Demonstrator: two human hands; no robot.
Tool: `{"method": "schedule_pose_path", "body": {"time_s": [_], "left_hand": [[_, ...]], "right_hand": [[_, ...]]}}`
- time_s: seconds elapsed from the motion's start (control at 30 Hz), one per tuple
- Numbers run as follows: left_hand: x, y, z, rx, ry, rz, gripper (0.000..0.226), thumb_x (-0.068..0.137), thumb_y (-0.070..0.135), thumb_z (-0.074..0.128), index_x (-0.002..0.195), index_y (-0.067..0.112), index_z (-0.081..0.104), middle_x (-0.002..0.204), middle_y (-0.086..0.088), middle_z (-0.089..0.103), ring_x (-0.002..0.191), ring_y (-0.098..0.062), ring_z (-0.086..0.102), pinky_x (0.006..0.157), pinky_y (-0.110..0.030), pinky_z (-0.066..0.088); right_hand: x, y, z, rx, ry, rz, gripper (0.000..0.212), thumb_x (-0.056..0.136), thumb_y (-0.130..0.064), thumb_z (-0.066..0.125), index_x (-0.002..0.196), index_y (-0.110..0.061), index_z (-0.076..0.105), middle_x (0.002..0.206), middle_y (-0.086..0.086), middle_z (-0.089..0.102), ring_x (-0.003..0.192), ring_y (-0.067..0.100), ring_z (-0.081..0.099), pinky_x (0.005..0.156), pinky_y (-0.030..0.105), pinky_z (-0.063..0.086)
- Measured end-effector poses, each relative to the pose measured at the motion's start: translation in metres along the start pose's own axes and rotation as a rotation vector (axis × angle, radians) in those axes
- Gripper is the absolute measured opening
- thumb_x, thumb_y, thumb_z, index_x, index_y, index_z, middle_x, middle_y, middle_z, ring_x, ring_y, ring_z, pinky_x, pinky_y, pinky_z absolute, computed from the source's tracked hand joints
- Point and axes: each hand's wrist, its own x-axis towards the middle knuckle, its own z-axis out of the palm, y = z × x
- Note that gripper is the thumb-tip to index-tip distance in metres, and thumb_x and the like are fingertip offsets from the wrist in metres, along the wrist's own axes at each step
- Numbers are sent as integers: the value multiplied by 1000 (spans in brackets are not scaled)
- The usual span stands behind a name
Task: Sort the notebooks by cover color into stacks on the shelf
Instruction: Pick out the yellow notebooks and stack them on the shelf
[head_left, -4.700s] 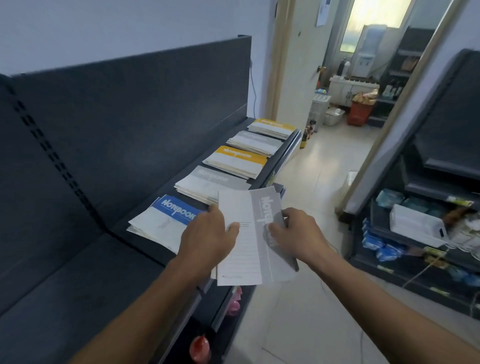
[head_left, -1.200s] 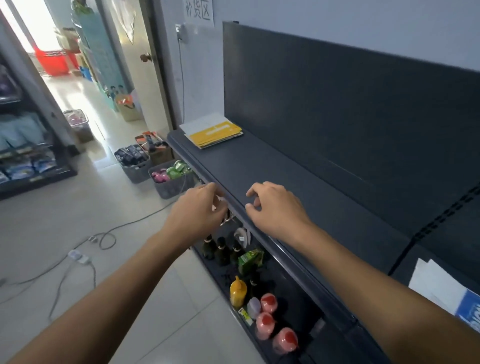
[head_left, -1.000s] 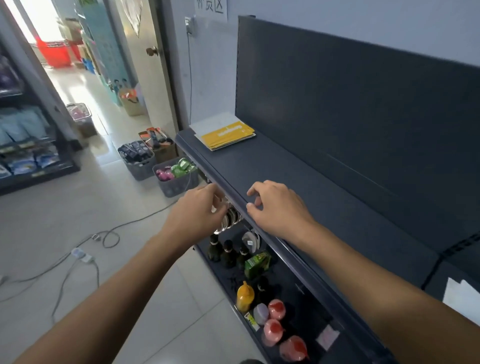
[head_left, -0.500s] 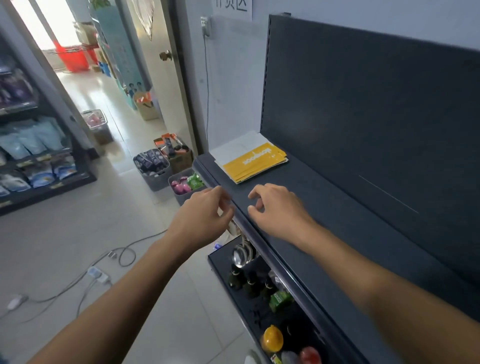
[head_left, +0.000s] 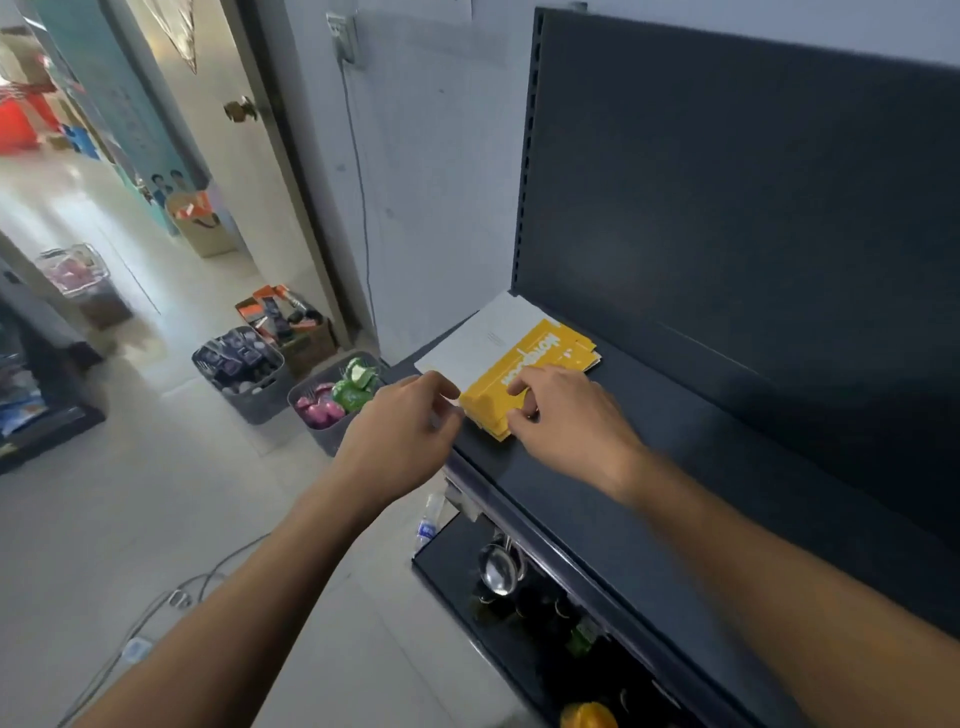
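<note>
We saw the yellow notebooks (head_left: 524, 364) stacked at the far end of the shelf (head_left: 701, 467). Our right hand (head_left: 566, 415) pinched the near corner, likely to square or lift the stack. Our left hand (head_left: 405, 431) curled just beside it; too blurred to tell contact.

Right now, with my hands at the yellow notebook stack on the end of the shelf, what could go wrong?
1. The yellow notebook stack is fanned unevenly, and the right hand pinches only its near corner; lower copies may slip out when lifted.
2. It lies close to the front edge of the shelf, beside a basket on the floor; a dropped notebook could land there.
3. Whether the left hand grips anything is unclear, so support may be one-sided.
</note>
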Motion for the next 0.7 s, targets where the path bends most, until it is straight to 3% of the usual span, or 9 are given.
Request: {"method": "schedule_pose_path", "body": {"time_s": [0.23, 0.37, 0.7], "left_hand": [[53, -50, -7, -36, -93, 212, 22, 96, 40, 51, 113, 33, 61, 92, 21, 57, 73, 7, 54, 65, -21, 42], [77, -63, -9, -75, -168, 273, 19, 97, 37, 52, 114, 33, 61, 99, 19, 64, 74, 0, 64, 65, -21, 47], [161, -64, 14, -87, -236, 373, 19, 96, 32, 54, 111, 28, 64, 95, 17, 64, 74, 0, 60, 70, -27, 51]], "right_hand": [[17, -32, 27, 50, 85, 255, 22, 94, -31, 57, 115, -24, 62, 98, -10, 59, 94, 17, 59, 79, 37, 52], [19, -41, 40, 58, 125, 372, 21, 96, -32, 56, 115, -27, 62, 100, -11, 60, 91, 14, 60, 80, 38, 54], [59, -11, 33, 45, 201, 539, 20, 97, -34, 57, 114, -26, 62, 103, -11, 59, 92, 14, 60, 79, 39, 55]]}}
